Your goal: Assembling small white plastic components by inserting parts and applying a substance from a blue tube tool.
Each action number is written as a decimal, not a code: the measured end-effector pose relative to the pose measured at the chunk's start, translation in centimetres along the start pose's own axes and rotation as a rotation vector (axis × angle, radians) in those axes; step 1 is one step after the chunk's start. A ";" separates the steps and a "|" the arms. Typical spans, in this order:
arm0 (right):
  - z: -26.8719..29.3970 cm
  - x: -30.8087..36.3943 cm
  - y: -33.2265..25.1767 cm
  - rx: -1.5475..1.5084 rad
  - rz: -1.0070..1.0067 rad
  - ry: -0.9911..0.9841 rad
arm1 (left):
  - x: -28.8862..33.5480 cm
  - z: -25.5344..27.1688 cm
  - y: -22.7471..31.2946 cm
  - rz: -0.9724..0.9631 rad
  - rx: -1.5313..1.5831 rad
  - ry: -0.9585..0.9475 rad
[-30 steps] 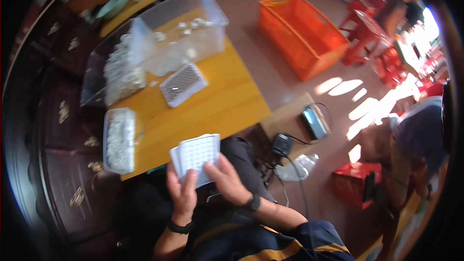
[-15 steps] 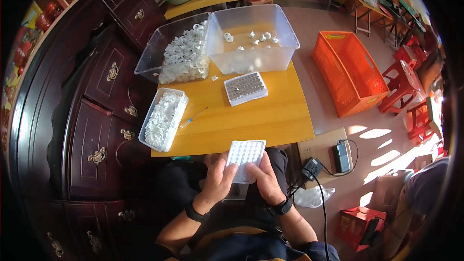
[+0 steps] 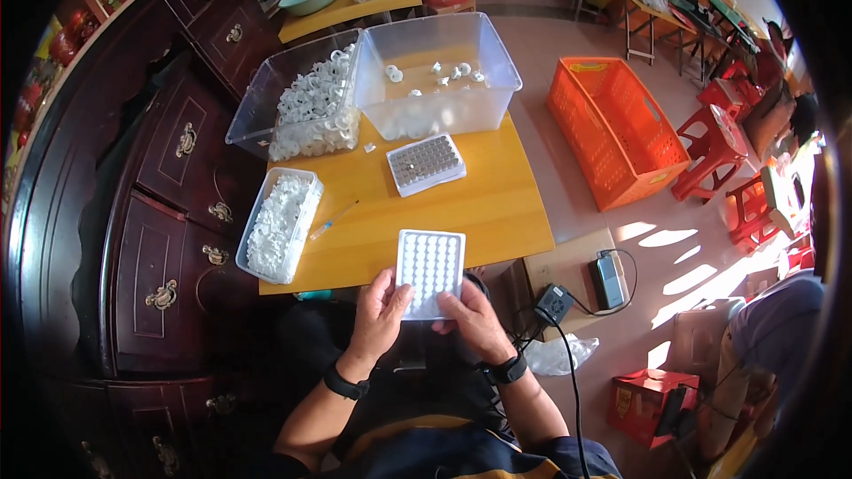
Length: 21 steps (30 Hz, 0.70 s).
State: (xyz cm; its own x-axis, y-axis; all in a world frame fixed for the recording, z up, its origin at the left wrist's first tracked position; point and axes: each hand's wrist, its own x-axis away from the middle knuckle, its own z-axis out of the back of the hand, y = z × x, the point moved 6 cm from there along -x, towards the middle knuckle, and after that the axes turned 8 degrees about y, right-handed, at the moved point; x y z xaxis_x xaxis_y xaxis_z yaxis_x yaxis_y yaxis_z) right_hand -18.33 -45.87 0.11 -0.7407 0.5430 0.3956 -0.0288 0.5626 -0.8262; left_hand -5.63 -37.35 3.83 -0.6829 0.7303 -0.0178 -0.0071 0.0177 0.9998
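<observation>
Between my two hands is a white rectangular tray (image 3: 432, 257) with rows of round white pieces or cups, held by its near part over the front edge of the yellow table (image 3: 355, 248). My left hand (image 3: 382, 312) grips its left near corner, thumb on top. On the right near corner, my right hand (image 3: 473, 318) has its thumb over the top and fingers underneath. Farther up the table lies a second tray (image 3: 426, 165), white-sided with rows of greyish round spots. Beside it to the left is a thin blue-and-clear stick-like tool (image 3: 333, 220).
A tub of small white parts (image 3: 282, 223) stands at the table's left. Behind are a clear bin heaped with white rings (image 3: 315, 98) and another clear bin (image 3: 435, 111) with several loose pieces. An orange crate (image 3: 612, 142), a black adapter (image 3: 552, 303) and its cable are at right.
Both hands have raised the tray away from my lap toward the table edge, and its top now faces me more fully. The whole scene has shifted slightly left.
</observation>
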 end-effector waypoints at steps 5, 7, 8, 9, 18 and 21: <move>6.0 -2.6 -4.9 0.244 0.485 0.462 | 0.8 1.1 0.2 0.095 -0.092 -0.046; 8.0 -3.6 -7.6 0.528 0.568 0.654 | 1.6 2.2 -0.9 0.088 -0.124 -0.047; 9.1 -4.6 -8.1 0.496 0.594 0.681 | 2.1 2.8 -1.3 0.085 -0.159 -0.054; 9.8 -5.7 -8.7 0.529 0.615 0.736 | 2.7 3.4 -1.8 0.096 -0.164 -0.042; 12.8 -10.1 -13.3 1.063 0.702 1.011 | 6.6 6.7 -4.2 0.238 -0.167 -0.018; 11.2 -9.8 -13.8 1.123 0.675 0.991 | 6.5 7.8 -4.0 0.256 -0.201 -0.014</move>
State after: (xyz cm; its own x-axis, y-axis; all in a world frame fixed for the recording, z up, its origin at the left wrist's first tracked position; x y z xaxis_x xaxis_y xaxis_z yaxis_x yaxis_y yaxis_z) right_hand -18.19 -65.91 3.11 -0.1408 0.8996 -0.4134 -0.6690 -0.3943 -0.6301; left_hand -4.32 -27.35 -0.39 -0.6713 0.7028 0.2353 0.0180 -0.3020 0.9532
